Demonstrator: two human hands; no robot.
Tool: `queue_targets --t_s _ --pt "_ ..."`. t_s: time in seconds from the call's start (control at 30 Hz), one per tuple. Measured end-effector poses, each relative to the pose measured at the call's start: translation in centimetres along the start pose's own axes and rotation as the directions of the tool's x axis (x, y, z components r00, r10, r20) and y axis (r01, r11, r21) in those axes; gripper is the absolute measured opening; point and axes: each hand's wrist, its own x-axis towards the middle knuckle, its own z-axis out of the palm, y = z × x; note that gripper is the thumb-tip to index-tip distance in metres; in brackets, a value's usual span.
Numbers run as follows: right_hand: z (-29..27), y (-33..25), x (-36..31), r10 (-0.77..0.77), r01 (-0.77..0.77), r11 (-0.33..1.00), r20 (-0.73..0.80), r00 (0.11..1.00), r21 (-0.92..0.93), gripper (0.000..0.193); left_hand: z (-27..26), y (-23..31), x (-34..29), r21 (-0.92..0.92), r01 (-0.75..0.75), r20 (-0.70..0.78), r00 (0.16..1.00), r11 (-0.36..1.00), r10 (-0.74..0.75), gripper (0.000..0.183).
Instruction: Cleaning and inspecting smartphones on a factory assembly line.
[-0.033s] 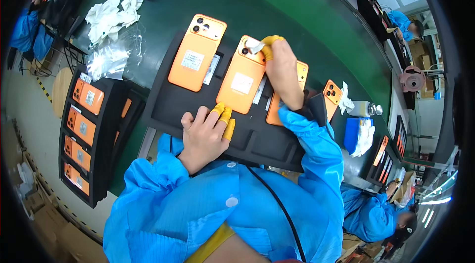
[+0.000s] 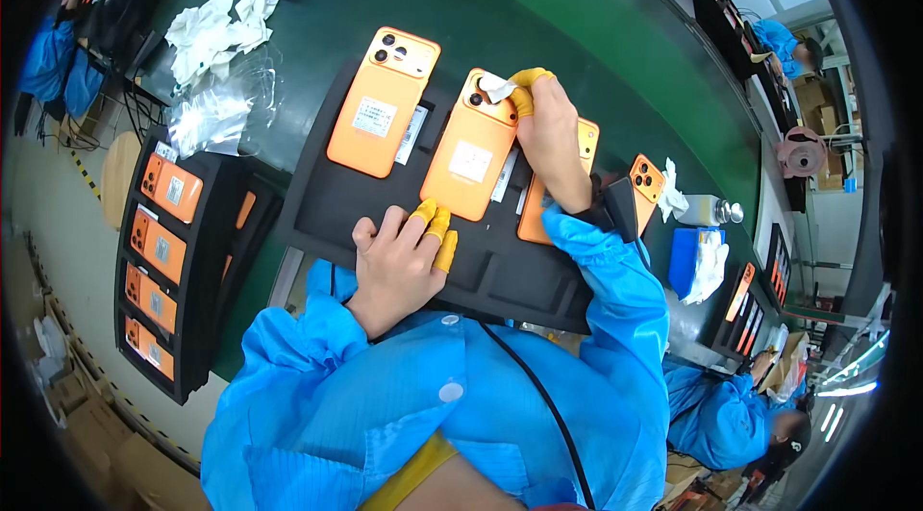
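Note:
My right hand [image 2: 550, 136], yellow covers on its fingertips, pinches a white wipe [image 2: 496, 88] against the camera area of an orange smartphone [image 2: 463, 153]. That phone lies back up, with a white label, across a black foam tray [image 2: 322, 208]. At its lower edge rest the covered fingertips of my left hand [image 2: 399, 261], whose fingers are bent and apart. Left of it lies another labelled orange phone [image 2: 385, 102]. A third orange phone [image 2: 587, 141] is partly hidden behind my right hand and wrist, and a fourth phone [image 2: 645, 180] shows just past the wrist.
Stacked black trays of orange phones [image 2: 165, 251] stand at the left. Crumpled white wipes [image 2: 216, 35] and clear plastic film [image 2: 216, 122] lie on the green table. A metal-topped bottle [image 2: 707, 211] and a blue bin of wipes [image 2: 685, 256] sit at the right. Co-workers [image 2: 731, 420] are nearby.
My right hand and the wipe have shifted very slightly over the phone's camera area. My left hand and the phones have stayed in place.

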Motion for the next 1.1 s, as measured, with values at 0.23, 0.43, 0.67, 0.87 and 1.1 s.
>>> queue_targets --t_s 0.23,0.43,0.67,0.87,1.1 --pt "-0.9 -5.5 -6.7 -0.154 0.125 0.984 0.251 0.956 0.127 0.025 0.0 -0.2 -0.2 -0.008 0.007 -0.002 1.000 1.000 -0.007 0.019" --pt "-0.9 -3.8 -3.1 -0.099 0.099 0.995 0.171 0.980 0.010 0.021 -0.3 -0.2 -0.1 -0.005 0.001 0.015 1.000 1.000 0.000 0.019" --pt "-0.8 -5.5 -6.1 -0.170 0.138 0.983 0.300 0.939 0.124 0.026 0.0 -0.3 0.0 -0.002 0.017 0.021 1.000 1.000 -0.017 0.019" --pt "-1.6 -1.7 -3.5 -0.015 -0.004 0.996 0.206 0.978 0.092 0.023 -0.3 -0.2 -0.1 0.028 0.014 -0.024 1.000 1.000 -0.013 0.019" --pt "-2.0 -6.3 -6.0 -0.236 0.172 0.961 0.322 0.917 0.217 0.031 0.3 0.0 -0.4 -0.036 -0.019 0.025 0.999 0.999 0.019 0.018"
